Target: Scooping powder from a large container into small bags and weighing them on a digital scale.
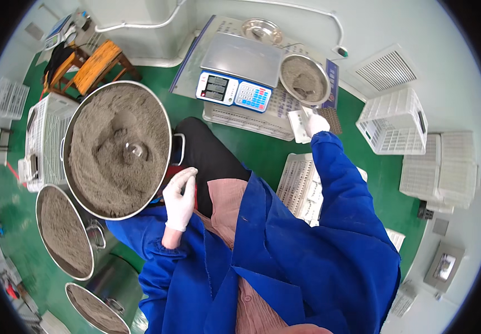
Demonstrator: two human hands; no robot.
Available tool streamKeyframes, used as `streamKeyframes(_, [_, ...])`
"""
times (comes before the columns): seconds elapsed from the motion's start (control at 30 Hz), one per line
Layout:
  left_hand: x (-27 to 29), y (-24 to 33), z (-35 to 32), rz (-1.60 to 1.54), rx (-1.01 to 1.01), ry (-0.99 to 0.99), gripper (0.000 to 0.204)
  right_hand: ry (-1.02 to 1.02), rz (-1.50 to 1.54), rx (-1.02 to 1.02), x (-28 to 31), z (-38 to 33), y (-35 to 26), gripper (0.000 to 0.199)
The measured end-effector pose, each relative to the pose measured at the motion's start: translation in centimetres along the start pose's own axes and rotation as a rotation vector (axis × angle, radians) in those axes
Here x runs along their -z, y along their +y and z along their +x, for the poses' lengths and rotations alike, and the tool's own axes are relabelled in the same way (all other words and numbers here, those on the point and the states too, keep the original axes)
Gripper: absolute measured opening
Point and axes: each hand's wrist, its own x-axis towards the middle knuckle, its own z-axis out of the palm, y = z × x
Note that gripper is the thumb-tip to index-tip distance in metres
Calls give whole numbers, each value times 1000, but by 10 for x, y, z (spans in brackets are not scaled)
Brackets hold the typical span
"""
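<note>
My left hand (179, 199), in a white glove, is raised in front of my body beside the big steel pot (167, 119). Its fingers are loosely bent with the thumb apart, and nothing shows in them. Grey-brown powder (93, 161) fills the pot, with a hollow in the middle where a shiny round scoop (136, 151) lies partly sunk. Stretched forward, my right hand (316, 123), also gloved, closes on a flat white packet (299, 127) at the table's front edge. Just beyond it stands a steel bowl (327, 83) of the same powder, a metal scoop (306, 93) resting inside.
A digital scale (243, 58) sits on the low table (190, 69), with a shiny steel dish (262, 31) behind it. Two more powder-filled pots (87, 245) (98, 309) stand at the left. White plastic crates (393, 122) (54, 125) and a wooden stool (98, 67) surround the area.
</note>
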Motion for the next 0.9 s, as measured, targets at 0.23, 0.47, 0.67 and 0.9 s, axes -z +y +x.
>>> streamKeyframes(0.23, [-50,56,20,-510,197,-224,32,158,664,860,159,-212,-135,19])
streamKeyframes(0.47, [-26,53,21,-455,244,-144,19,-28,818,902,115,-246,-217,19])
streamKeyframes(0.67, [4,40,13,-485,241,-98,27,-560,993,834,121,-257,-238,15])
streamKeyframes(0.9, [-1,53,18,-419,56,-44,25,-393,975,878,133,-238,-248,29])
